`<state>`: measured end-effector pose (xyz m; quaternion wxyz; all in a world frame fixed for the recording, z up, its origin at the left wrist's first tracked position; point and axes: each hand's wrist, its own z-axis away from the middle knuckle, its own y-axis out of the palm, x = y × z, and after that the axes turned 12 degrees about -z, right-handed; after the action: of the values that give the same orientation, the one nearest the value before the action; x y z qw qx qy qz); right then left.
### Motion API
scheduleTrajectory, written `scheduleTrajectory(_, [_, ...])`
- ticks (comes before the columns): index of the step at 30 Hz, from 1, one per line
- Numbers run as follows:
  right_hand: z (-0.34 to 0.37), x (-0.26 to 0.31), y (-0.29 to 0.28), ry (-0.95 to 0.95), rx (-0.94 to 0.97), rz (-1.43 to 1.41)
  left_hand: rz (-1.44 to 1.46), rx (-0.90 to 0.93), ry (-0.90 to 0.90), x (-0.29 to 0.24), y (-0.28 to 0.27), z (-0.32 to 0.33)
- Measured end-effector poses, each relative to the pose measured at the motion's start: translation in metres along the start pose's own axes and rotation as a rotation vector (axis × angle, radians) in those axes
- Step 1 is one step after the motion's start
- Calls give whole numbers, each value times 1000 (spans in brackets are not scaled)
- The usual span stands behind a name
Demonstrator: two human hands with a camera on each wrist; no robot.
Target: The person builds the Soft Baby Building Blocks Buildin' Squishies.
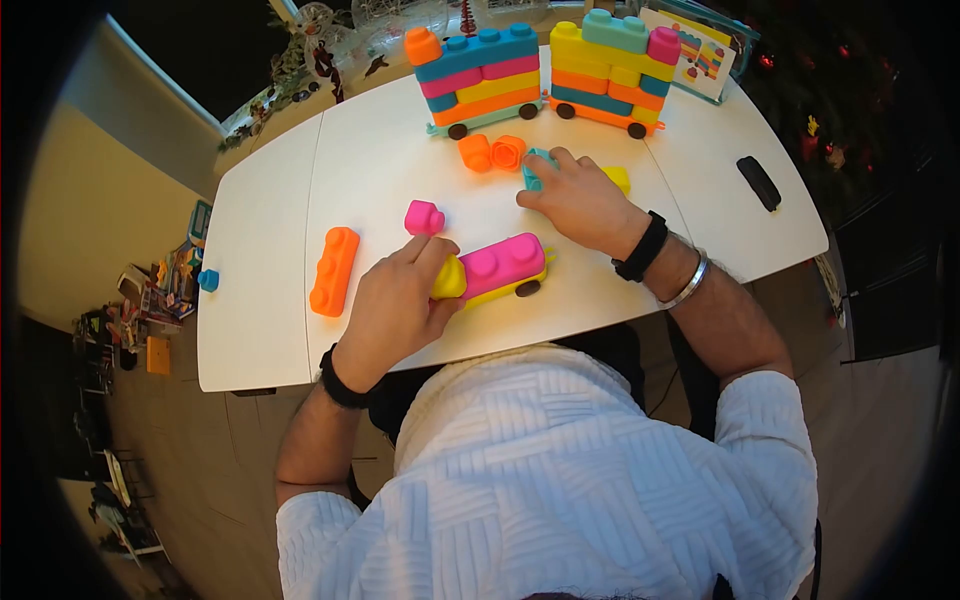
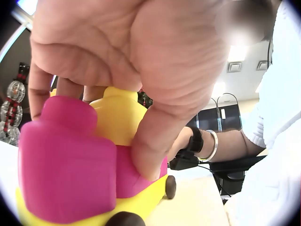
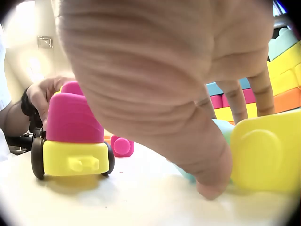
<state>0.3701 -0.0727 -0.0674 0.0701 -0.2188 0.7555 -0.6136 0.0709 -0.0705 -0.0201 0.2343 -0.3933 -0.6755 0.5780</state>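
Head view: the left hand (image 1: 393,292) grasps a yellow plastic block with a rounded stud (image 1: 449,281), thumb on one side and fingers over the other, at the left end of a low yellow wagon with dark wheels (image 1: 541,276). A long magenta block with rounded studs (image 1: 506,260) lies along that wagon. In the left wrist view the yellow block shows above magenta plastic, with another magenta block (image 2: 68,169) nearer the camera; whether the yellow one is fully seated, I cannot tell

The right hand (image 1: 585,206) curls its thumb and fingers round a turquoise plastic block (image 1: 535,173) on the white table (image 1: 260,230); a second yellow block (image 3: 265,153) stands just beside it. Near them lie two small orange blocks (image 1: 475,153), before two multicoloured brick walls on wheels (image 1: 480,80). A small magenta block (image 1: 424,217) and a long orange block (image 1: 334,272) lie near the left hand
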Motion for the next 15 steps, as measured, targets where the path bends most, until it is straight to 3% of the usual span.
scheduleTrajectory(2, [-9,-2,3,2,23,160,8,-18,-3,2,2,0])
scheduleTrajectory(6, [-11,-5,-14,-79,-17,193,-15,-27,-36,-3,4,3])
scheduleTrajectory(8, [-9,8,-33,-141,-398,-115,-7,-10,-57,-2,4,4])
scheduleTrajectory(9, [-9,12,-43,-177,-456,-203,-7,17,-61,-1,4,5])
scheduleTrajectory(10, [-7,11,-49,-191,-436,-208,5,14,-84,-1,4,5])
scheduleTrajectory(12, [-2,9,-59,-183,-305,-850,-20,-16,-55,-1,5,6])
scheduleTrajectory(13, [2,21,-65,-51,-214,-1149,-29,-17,-61,-2,5,6])
scheduleTrajectory(14, [5,31,-62,-58,-201,-1148,-25,-23,-73,-3,6,7])
scheduleTrajectory(15, [7,40,-58,-12,-144,-1322,-27,-18,-79,-3,5,7])
